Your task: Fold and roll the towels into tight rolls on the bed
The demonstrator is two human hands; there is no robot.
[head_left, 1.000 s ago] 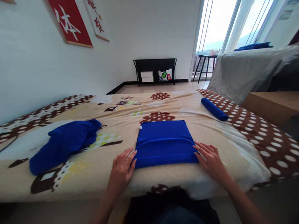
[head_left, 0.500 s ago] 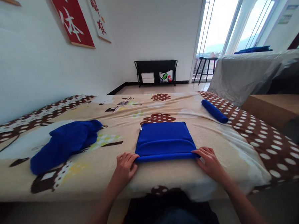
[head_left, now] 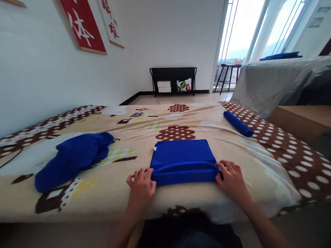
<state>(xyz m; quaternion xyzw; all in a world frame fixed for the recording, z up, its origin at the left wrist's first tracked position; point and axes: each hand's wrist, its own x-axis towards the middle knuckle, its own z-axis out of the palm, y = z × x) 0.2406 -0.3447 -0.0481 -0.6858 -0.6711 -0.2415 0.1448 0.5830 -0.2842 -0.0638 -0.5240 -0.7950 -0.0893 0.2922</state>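
Note:
A folded blue towel [head_left: 182, 158] lies on the patterned bed cover [head_left: 166, 116] near the front edge. Its near edge is rolled up into a thick lip. My left hand [head_left: 141, 183] has its fingers curled round the left end of that roll. At the right end, my right hand [head_left: 233, 179] grips the roll the same way. To the left lies a crumpled blue towel [head_left: 73, 158]. A tightly rolled blue towel [head_left: 237, 123] rests at the far right of the bed.
A white wall with red banners [head_left: 78, 17] runs along the left. A black low shelf [head_left: 172, 80] stands at the far wall beside a glass door. A grey-covered piece of furniture [head_left: 270, 83] and a wooden box [head_left: 307, 118] stand to the right.
Both hands went from lying flat beside the folded towel to gripping its near edge, which is rolled away from me. The towel looks shorter front to back.

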